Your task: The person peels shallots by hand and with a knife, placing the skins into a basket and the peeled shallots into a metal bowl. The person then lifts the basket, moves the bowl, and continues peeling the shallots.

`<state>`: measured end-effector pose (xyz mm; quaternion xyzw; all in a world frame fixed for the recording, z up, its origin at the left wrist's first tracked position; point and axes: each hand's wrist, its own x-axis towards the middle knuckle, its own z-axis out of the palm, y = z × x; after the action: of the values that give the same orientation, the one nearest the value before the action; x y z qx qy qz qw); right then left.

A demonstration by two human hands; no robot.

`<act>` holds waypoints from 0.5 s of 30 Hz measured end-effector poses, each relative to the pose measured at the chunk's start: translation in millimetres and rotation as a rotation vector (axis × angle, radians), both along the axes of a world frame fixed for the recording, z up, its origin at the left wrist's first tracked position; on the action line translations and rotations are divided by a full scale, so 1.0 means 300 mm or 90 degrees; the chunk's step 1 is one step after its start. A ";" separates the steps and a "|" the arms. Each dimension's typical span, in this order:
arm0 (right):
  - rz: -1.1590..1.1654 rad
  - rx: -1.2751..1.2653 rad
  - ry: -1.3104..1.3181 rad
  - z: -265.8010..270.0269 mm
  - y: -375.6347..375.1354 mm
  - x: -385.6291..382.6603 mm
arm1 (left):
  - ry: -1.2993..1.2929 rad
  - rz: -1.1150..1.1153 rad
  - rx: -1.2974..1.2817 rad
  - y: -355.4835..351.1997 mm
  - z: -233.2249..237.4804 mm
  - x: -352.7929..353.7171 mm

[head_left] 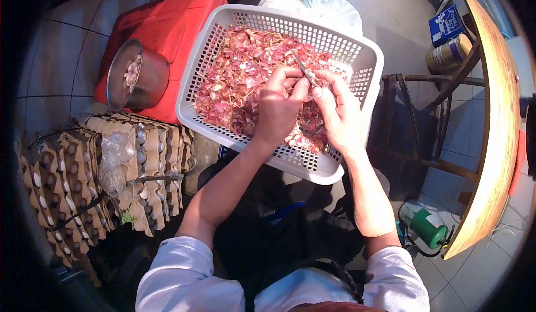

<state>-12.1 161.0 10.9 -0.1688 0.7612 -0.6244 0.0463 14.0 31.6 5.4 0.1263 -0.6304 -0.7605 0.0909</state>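
Note:
A grey perforated plastic basket holds a heap of reddish-purple shallots and loose papery skins. Over its right half my two hands meet at the fingertips. My right hand is closed on a small knife, whose thin blade points up and to the left; its handle is hidden by the fingers. My left hand is closed in a pinch beside the blade. Whatever lies between its fingertips is too small and covered to make out.
Left of the basket, a metal pot with pale peeled pieces sits tilted on a red box. Stacked egg trays stand nearer. At right are a wooden tabletop and a green canister. A plastic bag lies behind.

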 end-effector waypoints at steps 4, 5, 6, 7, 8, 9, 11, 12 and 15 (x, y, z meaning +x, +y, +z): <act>-0.025 -0.009 -0.061 0.003 -0.011 -0.001 | 0.084 0.044 -0.165 0.026 -0.025 0.001; -0.016 -0.070 -0.116 0.003 -0.011 -0.007 | 0.067 0.041 -0.140 0.030 -0.025 0.004; -0.005 -0.131 -0.173 0.002 -0.010 -0.013 | 0.050 0.038 -0.116 0.035 -0.004 0.008; 0.006 -0.194 -0.229 0.007 -0.006 -0.018 | 0.034 0.035 -0.093 0.038 0.014 0.014; 0.042 -0.255 -0.291 0.018 0.004 -0.021 | 0.069 -0.008 0.017 0.020 0.001 0.014; 0.060 -0.288 -0.307 0.020 0.012 -0.026 | 0.053 -0.004 0.035 0.013 0.006 0.013; 0.097 -0.355 -0.341 0.010 0.029 -0.029 | 0.017 0.003 0.070 0.006 0.019 0.024; 0.078 -0.342 -0.336 0.014 0.035 -0.024 | 0.037 0.004 0.086 -0.002 0.014 0.039; -0.006 -0.184 -0.224 0.002 0.056 -0.016 | -0.037 0.032 0.088 -0.065 0.031 0.126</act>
<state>-17.0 177.9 11.4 -0.0585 0.6448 -0.7470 0.1509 51.8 12.1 14.6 0.1700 -0.5755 -0.7957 0.0825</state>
